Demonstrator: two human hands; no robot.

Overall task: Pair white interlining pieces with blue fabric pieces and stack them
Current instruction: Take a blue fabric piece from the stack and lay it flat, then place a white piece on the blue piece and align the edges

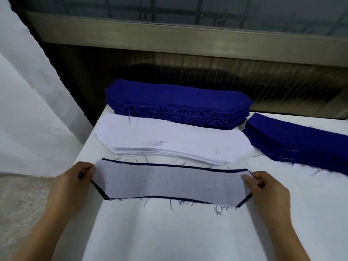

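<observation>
Both grips closed: left hand [75,178] and right hand [267,187] pinch opposite ends of white interlining piece [169,183] atop blue fabric piece [100,191], long axis spanning between them.

On the white table [169,234], the left hand [75,182] and right hand [267,191] pinch the ends of a white interlining piece [169,183]. It lies over a blue fabric piece [100,190] whose edges show around it. Just beyond lies a white stack [169,140], then a far blue stack [177,102]. A right blue stack [301,142] sits beside them.
</observation>
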